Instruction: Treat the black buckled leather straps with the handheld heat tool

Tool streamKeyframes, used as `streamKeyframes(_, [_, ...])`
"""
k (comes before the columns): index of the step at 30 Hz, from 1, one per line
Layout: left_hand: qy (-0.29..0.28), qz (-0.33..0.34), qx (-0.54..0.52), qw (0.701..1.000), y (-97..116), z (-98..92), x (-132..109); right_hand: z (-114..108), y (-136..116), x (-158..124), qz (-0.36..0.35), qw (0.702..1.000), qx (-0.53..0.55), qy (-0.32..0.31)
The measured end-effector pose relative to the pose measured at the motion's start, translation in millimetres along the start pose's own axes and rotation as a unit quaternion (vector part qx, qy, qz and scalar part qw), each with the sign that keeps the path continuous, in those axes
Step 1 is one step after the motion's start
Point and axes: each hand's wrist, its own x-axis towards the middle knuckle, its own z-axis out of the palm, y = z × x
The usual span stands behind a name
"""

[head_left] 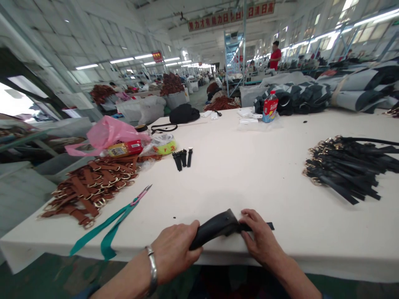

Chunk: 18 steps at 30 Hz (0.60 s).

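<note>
My left hand (179,245), with a silver bracelet at its wrist, is wrapped round the handle of a black handheld tool (216,227) near the table's front edge. The tool's wide head points right. There, my right hand (260,238) pinches a short black strap (268,226) between thumb and fingers; one end of the strap meets the tool's head and the other sticks out past the hand. Farther back lie several short black straps with buckles (182,158). A large heap of black straps (352,166) with metal rings rests at the right.
Brown straps with rings (93,185) are piled at the left, beside pink-handled snips (141,196) tied with green ribbon. Behind them are a pink bag (109,133) and a red package. A red bottle (270,107) stands at the back; a person in red (275,58) is far off.
</note>
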Motion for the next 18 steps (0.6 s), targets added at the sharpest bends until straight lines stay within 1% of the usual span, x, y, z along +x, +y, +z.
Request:
streamKeyframes(2, [0.017,0.002,-0.031,0.999,0.1,6.8,5.9,-1.0,-0.2,0.4,0.001,1.0,-0.004,-0.006])
streamKeyframes(4, [0.039,-0.005,-0.071,0.997,-5.5,11.8,7.0,-1.7,-0.9,0.8,0.002,1.0,-0.003,-0.009])
streamKeyframes(7, [0.075,-0.035,-0.136,0.987,-20.8,17.4,1.1,-1.9,-3.0,0.8,0.002,1.0,0.002,-0.002])
streamKeyframes(10, [0.092,-0.074,-0.19,0.975,-39.9,28.7,-6.3,-2.2,-5.9,0.5,0.001,1.0,0.005,0.004])
streamKeyframes(13, [0.108,-0.111,-0.218,0.963,-59.7,52.8,-8.8,-1.3,-7.6,0.3,0.004,1.0,0.005,-0.006])
streamKeyframes(15, [0.134,-0.114,-0.235,0.956,-71.2,73.2,-6.5,2.6,-5.6,1.1,0.003,1.0,-0.004,-0.008])
streamKeyframes(16, [0.149,-0.117,-0.243,0.951,-75.8,82.7,-4.2,5.7,-3.1,2.4,-0.001,1.0,-0.016,-0.008])
streamKeyframes(18, [0.16,-0.128,-0.243,0.948,-81.6,97.2,1.7,13.5,4.0,7.4,-0.005,0.997,-0.068,-0.025])
